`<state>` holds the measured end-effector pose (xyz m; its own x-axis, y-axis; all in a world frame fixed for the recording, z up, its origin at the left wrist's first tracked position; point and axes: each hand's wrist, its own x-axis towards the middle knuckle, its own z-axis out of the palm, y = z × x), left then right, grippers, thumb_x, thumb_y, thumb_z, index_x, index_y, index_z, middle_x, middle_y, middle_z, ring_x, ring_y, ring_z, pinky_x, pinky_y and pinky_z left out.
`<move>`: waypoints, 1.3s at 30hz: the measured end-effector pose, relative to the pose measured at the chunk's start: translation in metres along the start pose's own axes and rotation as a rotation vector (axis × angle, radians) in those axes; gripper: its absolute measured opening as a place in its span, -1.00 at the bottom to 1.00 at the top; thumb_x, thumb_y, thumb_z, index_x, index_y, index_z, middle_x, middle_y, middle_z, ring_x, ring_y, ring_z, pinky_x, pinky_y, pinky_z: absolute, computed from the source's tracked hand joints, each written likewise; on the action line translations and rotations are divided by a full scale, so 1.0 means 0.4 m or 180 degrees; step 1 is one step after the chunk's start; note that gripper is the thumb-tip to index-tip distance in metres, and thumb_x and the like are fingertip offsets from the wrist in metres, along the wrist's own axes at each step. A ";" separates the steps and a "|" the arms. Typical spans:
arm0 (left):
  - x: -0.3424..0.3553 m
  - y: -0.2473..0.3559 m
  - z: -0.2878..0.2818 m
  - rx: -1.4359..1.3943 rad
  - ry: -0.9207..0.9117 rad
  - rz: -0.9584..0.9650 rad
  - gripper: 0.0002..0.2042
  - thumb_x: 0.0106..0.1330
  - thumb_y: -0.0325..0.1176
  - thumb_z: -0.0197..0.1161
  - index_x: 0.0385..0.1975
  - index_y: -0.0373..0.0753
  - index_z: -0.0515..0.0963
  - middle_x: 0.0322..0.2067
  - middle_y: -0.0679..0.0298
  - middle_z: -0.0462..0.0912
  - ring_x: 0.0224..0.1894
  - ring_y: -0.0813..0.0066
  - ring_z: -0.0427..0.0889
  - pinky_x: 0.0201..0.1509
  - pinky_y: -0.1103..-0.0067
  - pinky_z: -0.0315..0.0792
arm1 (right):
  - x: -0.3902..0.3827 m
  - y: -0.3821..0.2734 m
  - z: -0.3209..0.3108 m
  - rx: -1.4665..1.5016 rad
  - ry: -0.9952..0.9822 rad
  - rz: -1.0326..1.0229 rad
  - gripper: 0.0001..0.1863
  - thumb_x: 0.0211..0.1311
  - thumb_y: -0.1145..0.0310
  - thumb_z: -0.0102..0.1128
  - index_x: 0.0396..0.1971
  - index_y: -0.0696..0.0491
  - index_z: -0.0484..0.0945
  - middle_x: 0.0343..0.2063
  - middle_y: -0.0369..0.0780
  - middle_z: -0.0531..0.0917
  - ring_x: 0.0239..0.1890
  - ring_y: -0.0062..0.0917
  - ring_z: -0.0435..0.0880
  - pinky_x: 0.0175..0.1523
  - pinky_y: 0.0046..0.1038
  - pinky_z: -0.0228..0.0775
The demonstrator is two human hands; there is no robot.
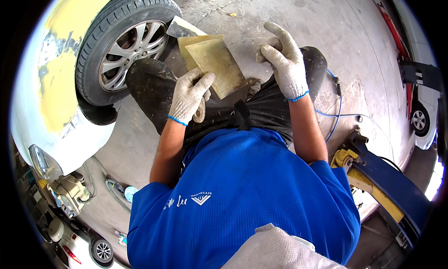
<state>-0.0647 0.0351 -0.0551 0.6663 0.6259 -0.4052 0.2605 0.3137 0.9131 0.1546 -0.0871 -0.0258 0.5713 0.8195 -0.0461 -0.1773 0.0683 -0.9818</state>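
Note:
My left hand point(190, 95), in a white knit glove with a blue cuff, pinches two thin, yellowish rectangular sheets point(217, 66) between thumb and fingers. One overlaps the other, and the front one is darkened along an edge. Their exact kind I cannot tell. Behind them, near the tyre, a white and grey flat piece point(183, 26) shows in part; whether my hand also holds it is unclear. My right hand point(283, 64), gloved alike, is raised over my right knee. Its index finger and thumb are apart, the other fingers bend, and nothing shows in it.
A white car body point(35, 96) with yellow filler patches and its wheel point(133, 50) stand close on the left. A blue hose point(337, 115) lies on the concrete floor point(326, 17) at right, near a blue and yellow lift arm point(387, 185). A sander-like tool point(122, 190) lies lower left.

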 end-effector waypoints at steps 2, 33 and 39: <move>0.002 -0.005 0.000 -0.0093 -0.0012 0.0015 -0.79 0.33 -0.25 0.34 -0.43 -0.26 0.58 -0.64 0.42 0.48 -0.62 0.75 0.43 -0.55 0.73 0.30 | -0.002 0.000 0.005 0.0017 0.0113 0.0029 -0.53 0.29 0.58 0.07 0.22 0.21 0.39 -0.47 -0.31 0.56 -0.46 -0.66 0.48 -0.31 -0.62 0.33; 0.052 0.046 -0.020 -0.0456 0.1654 0.0509 -0.70 0.41 -0.11 0.22 -0.28 -0.27 0.59 -0.58 0.42 0.48 -0.61 0.72 0.37 -0.61 0.71 0.26 | -0.070 0.090 0.042 -0.1647 -0.1121 -0.0090 -0.55 0.24 0.32 0.25 0.07 0.24 0.52 -0.03 0.00 0.65 0.01 -0.29 0.64 0.13 -0.32 0.46; 0.104 -0.060 -0.075 0.0082 0.0867 0.0563 -0.69 0.45 -0.06 0.14 -0.31 -0.21 0.49 -0.58 0.41 0.40 -0.67 0.67 0.34 -0.61 0.67 0.28 | -0.080 0.113 0.023 -0.1511 -0.0794 -0.0025 -0.51 0.26 0.35 0.20 0.16 0.24 0.46 0.03 0.06 0.61 0.10 -0.21 0.61 0.21 -0.31 0.41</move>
<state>-0.0642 0.0751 -0.0953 0.4923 0.8383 -0.2344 0.1772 0.1671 0.9699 0.1210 -0.1051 -0.0671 0.3530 0.9343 -0.0500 0.2413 -0.1426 -0.9599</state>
